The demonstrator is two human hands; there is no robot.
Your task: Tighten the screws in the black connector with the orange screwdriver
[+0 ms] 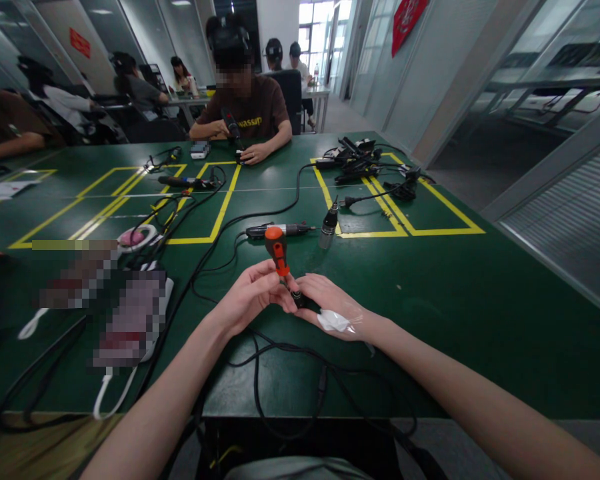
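Just in front of me an orange and black screwdriver stands nearly upright, handle at the top and tilted slightly left. The fingers of my left hand close around its shaft, just under the handle. Below the tip is a small black part with a round end, low over the table. My right hand grips that part from the right and hides much of it. White padding under clear tape covers the back of this hand near the wrist. Both hands nearly touch each other at the part.
Beyond my hands lie a corded electric screwdriver and an upright dark-topped container. Black cables loop near the front edge. Two phones lie left. A black tool pile sits far right. A co-worker sits opposite.
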